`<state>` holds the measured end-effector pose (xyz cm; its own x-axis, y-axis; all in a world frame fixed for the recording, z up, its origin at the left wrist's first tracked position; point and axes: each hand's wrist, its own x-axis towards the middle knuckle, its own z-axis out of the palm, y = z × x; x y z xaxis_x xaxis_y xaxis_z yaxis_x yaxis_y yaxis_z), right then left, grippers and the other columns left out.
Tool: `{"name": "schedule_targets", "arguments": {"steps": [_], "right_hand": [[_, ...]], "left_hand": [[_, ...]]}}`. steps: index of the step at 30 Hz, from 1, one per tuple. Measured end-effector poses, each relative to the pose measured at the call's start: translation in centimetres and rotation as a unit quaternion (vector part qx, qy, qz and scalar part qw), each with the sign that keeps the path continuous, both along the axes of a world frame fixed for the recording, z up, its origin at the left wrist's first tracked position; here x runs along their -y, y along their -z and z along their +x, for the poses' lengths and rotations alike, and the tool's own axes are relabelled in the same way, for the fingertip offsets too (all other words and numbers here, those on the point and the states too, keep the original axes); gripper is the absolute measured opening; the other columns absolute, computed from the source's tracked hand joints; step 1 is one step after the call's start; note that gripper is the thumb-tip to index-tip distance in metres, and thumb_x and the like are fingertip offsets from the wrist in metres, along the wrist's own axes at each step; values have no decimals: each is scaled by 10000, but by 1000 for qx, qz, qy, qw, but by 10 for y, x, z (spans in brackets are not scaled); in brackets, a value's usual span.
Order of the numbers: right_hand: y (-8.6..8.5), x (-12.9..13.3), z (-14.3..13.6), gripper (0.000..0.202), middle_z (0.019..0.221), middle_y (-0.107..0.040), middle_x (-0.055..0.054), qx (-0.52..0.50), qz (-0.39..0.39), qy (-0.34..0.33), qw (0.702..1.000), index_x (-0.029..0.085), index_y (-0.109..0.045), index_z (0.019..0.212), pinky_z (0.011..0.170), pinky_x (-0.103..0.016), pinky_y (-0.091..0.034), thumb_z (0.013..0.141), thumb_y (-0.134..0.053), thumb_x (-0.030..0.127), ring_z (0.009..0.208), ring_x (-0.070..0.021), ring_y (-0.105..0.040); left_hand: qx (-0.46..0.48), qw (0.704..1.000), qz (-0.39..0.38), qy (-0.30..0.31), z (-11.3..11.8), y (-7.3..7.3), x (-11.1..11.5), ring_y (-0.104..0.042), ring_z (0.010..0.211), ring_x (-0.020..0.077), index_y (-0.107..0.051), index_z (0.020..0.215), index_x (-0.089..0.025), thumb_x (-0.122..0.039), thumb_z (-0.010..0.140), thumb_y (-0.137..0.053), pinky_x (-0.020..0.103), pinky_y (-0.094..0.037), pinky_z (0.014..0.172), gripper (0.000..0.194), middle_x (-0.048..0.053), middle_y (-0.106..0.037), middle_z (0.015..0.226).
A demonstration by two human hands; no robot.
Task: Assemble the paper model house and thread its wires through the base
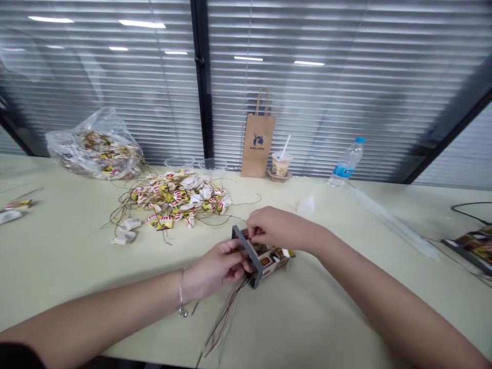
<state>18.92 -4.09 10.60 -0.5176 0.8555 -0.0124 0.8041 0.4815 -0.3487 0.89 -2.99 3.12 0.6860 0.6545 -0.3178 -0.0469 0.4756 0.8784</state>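
A small model building (275,262) with printed brown and cream walls lies tipped on its side, its dark grey base (249,252) facing left. My left hand (213,269) has its fingers curled against the open underside of that base, and its fingertips are partly hidden behind the rim. From above, my right hand (280,228) reaches to the upper side of the model with fingers bent in a pinch; what lies between them is hidden. Thin red and dark wires (226,313) trail from the base toward the table's front edge.
A heap of small wired printed pieces (179,197) lies behind my left hand, near a plastic bag (96,148) of more. Along the window stand a paper bag (258,146), a cup (280,164) and a water bottle (347,163). Another model (474,243) sits far right.
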Motion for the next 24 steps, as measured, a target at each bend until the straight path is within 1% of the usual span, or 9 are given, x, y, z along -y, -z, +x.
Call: {"name": "schedule_targets", "arguments": {"steps": [5, 8, 12, 14, 17, 20, 21, 22, 24], "right_hand": [[11, -2, -9, 166, 706, -546, 4, -10, 46, -21, 999, 165, -472, 651, 570, -234, -291, 731, -566, 54, 657, -120, -451], [11, 2, -12, 145, 713, -539, 10, -27, 32, -16, 999, 170, -490, 699, 555, -224, -293, 715, -576, 54, 648, -117, -442], [1, 6, -7, 202, 825, -580, 6, -49, -49, -29, 997, 179, -593, 865, 580, -209, -355, 690, -635, 87, 685, -116, -492], [-7, 8, -2, 282, 877, -593, -4, -38, -81, -42, 995, 183, -620, 935, 604, -210, -383, 684, -607, 55, 707, -119, -515], [-18, 10, 8, 391, 918, -610, -13, -22, -95, -28, 995, 188, -609, 1016, 614, -214, -402, 681, -538, 0, 722, -122, -540], [-25, 13, 17, 358, 950, -621, -23, -6, -84, 3, 996, 191, -607, 1013, 606, -218, -406, 709, -542, 13, 737, -130, -560], [-27, 14, 18, 332, 955, -623, -22, -4, -82, 9, 997, 194, -611, 1006, 604, -218, -407, 725, -550, 29, 741, -131, -565], [-27, 15, 19, 303, 958, -625, -22, -3, -83, 11, 997, 197, -616, 999, 606, -219, -409, 744, -557, 44, 750, -133, -570], [-27, 14, 20, 258, 954, -632, -22, -3, -78, 12, 997, 194, -625, 991, 622, -223, -411, 778, -564, 63, 776, -139, -575]], "left_hand": [[26, 999, -18, -30, 1, 3, -3, -495, 512, 36, -661, 807, -129, -201, 631, -816, 143, -372, 506, 245, -10, -628, 650], [7, 1000, 14, -3, 0, 5, -3, -503, 492, 41, -640, 744, -116, -233, 640, -785, 157, -385, 494, 213, -2, -620, 637], [-34, 994, 92, 42, 1, 9, 1, -494, 452, 59, -598, 671, -118, -297, 650, -721, 184, -337, 428, 218, 5, -603, 611], [-39, 992, 109, 41, 0, 10, 1, -479, 453, 63, -584, 673, -129, -291, 673, -671, 192, -334, 429, 183, -6, -584, 601], [-104, 976, 177, 74, -4, 10, -3, -468, 464, 72, -580, 709, -143, -274, 746, -549, 203, -348, 445, 140, -11, -580, 624], [-169, 945, 255, 118, -13, 4, -11, -471, 489, 97, -609, 676, -139, -226, 756, -557, 220, -359, 478, 129, -11, -575, 591], [-185, 927, 300, 125, -17, 1, -13, -488, 520, 109, -625, 670, -138, -207, 757, -574, 229, -371, 509, 122, -7, -585, 593], [-207, 898, 365, 133, -21, -2, -14, -513, 562, 124, -643, 680, -140, -192, 771, -575, 238, -386, 548, 126, 2, -608, 613], [-257, 806, 509, 156, -28, -10, -13, -580, 665, 162, -674, 737, -145, -174, 829, -528, 267, -412, 629, 175, 37, -679, 720]]}}
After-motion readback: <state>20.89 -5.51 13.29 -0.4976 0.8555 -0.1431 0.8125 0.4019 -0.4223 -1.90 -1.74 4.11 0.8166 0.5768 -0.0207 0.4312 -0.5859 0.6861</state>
